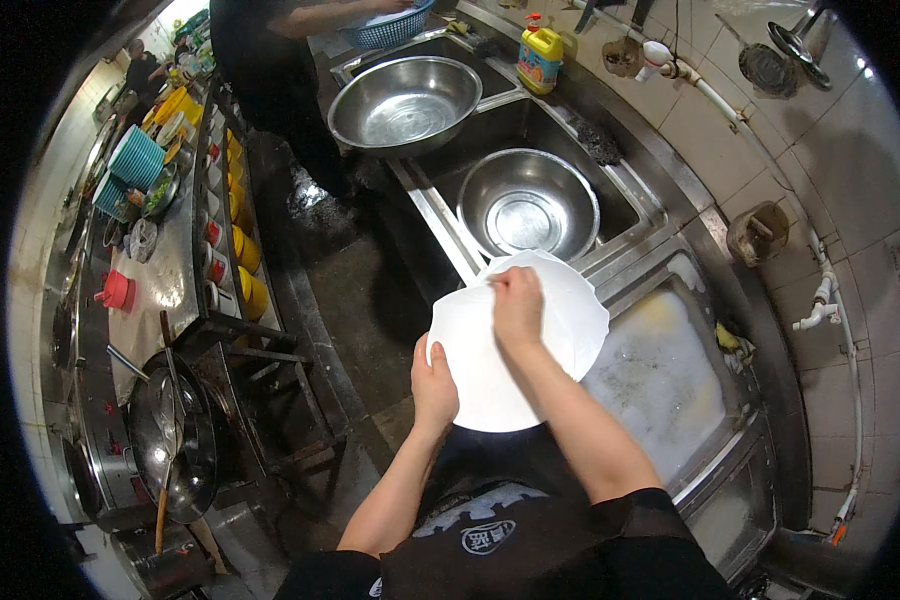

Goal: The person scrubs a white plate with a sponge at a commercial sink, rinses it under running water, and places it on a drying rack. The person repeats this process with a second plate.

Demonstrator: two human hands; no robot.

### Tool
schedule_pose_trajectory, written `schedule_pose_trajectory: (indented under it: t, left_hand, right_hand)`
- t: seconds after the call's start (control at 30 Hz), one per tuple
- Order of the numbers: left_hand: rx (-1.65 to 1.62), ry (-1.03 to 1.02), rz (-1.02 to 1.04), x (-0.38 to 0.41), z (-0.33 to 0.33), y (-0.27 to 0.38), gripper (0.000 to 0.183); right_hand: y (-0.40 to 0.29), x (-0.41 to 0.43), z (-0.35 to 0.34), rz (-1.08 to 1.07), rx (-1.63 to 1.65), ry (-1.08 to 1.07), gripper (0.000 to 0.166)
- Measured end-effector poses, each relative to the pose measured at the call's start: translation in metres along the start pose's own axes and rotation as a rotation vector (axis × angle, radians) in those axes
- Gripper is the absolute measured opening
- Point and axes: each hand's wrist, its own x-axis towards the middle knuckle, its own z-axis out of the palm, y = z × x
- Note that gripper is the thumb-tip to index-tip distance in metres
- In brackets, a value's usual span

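A white plate with a wavy rim is held up before my body. My left hand grips its left edge, thumb on the upper face. My right hand lies over the plate's far part with curled fingers; it is slightly blurred, and whether anything is in it cannot be made out. Behind and to the right, a second white scalloped plate shows, partly covered by the first plate and my right hand. Just beyond stands a round steel basin in a sink.
A larger steel basin rests across the far sink. Foamy water fills the sink on my right. A yellow detergent bottle stands by the wall. A person works beside a blue basket. A wok is at left.
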Motion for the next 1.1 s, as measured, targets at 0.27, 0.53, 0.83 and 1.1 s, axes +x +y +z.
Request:
schedule_pose_trajectory:
  t: [0.27,0.53,0.83,1.1]
  left_hand:
    - [-0.057,-0.026,0.000,0.001,-0.008,-0.008,0.040]
    - [-0.312,0.025,-0.020,-0.011,0.013,-0.016,0.039]
    - [-0.447,-0.623,-0.420,0.075,-0.034,0.003,0.060]
    - [0.023,-0.602,-0.261,0.092,-0.011,0.003,0.058]
  right_hand:
    - [0.017,0.005,-0.022,-0.206,-0.137,0.062,0.002]
    - [-0.024,-0.065,-0.047,-0.086,-0.195,0.037,0.002]
    - [0.007,-0.034,-0.090,-0.283,0.103,-0.466,0.009]
    - [-0.019,-0.050,-0.065,-0.282,0.119,-0.502,0.006]
